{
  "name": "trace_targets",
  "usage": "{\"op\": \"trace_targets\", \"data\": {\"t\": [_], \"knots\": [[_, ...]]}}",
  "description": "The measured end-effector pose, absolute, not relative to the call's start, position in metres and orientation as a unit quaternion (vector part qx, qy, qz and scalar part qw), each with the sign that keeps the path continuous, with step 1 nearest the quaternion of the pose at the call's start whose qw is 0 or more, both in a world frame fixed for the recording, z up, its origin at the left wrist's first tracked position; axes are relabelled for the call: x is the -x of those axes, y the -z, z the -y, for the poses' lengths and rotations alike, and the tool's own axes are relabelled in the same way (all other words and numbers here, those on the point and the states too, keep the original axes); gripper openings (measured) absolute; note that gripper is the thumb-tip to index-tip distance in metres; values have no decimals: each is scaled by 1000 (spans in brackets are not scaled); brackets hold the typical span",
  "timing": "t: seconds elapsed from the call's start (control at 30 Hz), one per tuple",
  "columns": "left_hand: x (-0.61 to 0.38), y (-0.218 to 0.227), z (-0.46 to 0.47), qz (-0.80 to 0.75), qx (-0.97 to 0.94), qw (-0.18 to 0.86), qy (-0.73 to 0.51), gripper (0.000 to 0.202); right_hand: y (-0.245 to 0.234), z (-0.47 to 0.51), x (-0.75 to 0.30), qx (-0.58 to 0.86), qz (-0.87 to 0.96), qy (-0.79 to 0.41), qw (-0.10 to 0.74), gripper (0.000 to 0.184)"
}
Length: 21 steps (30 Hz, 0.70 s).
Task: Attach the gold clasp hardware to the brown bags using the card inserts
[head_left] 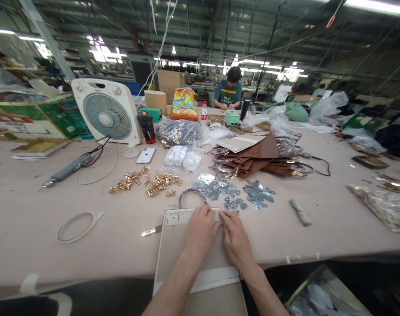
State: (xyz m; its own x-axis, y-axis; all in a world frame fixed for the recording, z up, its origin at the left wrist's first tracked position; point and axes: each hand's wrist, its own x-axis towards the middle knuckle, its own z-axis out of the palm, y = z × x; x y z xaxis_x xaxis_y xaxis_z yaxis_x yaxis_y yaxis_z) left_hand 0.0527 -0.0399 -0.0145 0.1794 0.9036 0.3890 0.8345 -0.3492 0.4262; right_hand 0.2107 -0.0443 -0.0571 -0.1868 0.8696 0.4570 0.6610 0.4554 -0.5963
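A flat beige bag panel (pixel 175 254) lies in front of me, reaching over the table's front edge. A wrapped handle (pixel 192 191) arches beyond its top edge. A strap with a metal tip (pixel 150 231) sticks out on its left. My left hand (pixel 201 232) rests on the panel near its top edge, fingers bent and closed at the edge. Close beside it, my right hand (pixel 236 241) grips the top right corner with its fingers together. Whatever small part may be between the fingertips is hidden. Just past the right fingertips a small metal piece (pixel 236 212) shows.
Beyond the panel lie gold metal fittings (pixel 163 183) and flat grey metal plates (pixel 216 188). Brown bag pieces (pixel 255 158) are stacked behind. An electric screwdriver (pixel 68 170), a tape roll (pixel 75 228) and a fan (pixel 107 114) are at left. A co-worker (pixel 228 90) sits opposite.
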Motion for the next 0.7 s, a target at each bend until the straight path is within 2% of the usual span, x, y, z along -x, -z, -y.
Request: {"op": "trace_targets", "data": {"t": [0.2,0.53,0.7], "knots": [[-47,14,32,-577,-770,83,-260,3,61,42,-208,505,758,-112,397,42],[-49,9,25,-567,-791,70,-220,8,60,45,-205,525,741,-125,400,45],[-49,14,23,-563,-789,80,-232,7,55,38,-215,498,724,-205,431,36]]}}
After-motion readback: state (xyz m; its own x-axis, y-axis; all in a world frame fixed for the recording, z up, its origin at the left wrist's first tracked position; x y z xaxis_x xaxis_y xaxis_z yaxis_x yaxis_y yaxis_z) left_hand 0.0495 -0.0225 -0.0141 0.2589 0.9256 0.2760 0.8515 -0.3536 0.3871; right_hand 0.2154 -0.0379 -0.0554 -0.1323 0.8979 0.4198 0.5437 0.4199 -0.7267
